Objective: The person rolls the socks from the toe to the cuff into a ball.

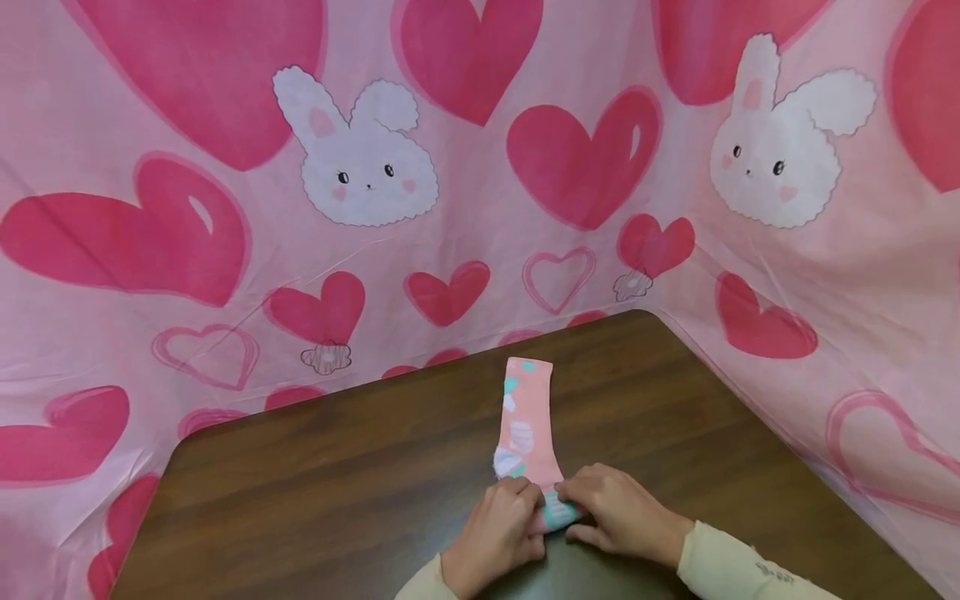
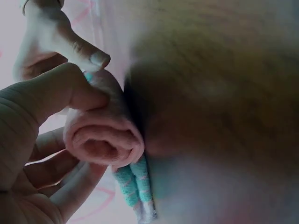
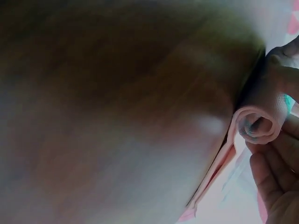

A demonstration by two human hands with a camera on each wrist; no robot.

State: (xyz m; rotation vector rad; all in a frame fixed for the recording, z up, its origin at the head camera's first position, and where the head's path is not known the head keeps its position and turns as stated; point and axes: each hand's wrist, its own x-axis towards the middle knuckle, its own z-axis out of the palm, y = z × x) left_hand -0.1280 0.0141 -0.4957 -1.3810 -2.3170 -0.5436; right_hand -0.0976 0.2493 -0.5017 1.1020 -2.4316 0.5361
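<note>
A pink sock [image 1: 528,417] with white and teal patches lies lengthwise on the table, its cuff pointing away from me. The near end is wound into a thick roll [image 2: 105,142], whose spiral shows in both wrist views. Below that roll, two layers of knit lie together in the left wrist view. My left hand [image 1: 498,529] grips the left end of the roll, thumb on one side and fingers on the other. At the right end, my right hand [image 1: 618,508] holds the roll between thumb and fingers. The sock's toe is hidden inside the roll.
The brown wood-grain table [image 1: 337,467] has rounded far corners. Behind it and along the right side hangs a pink cloth [image 1: 465,208] printed with hearts and white bunny faces. Pale sleeves [image 1: 738,562] cover the person's forearms.
</note>
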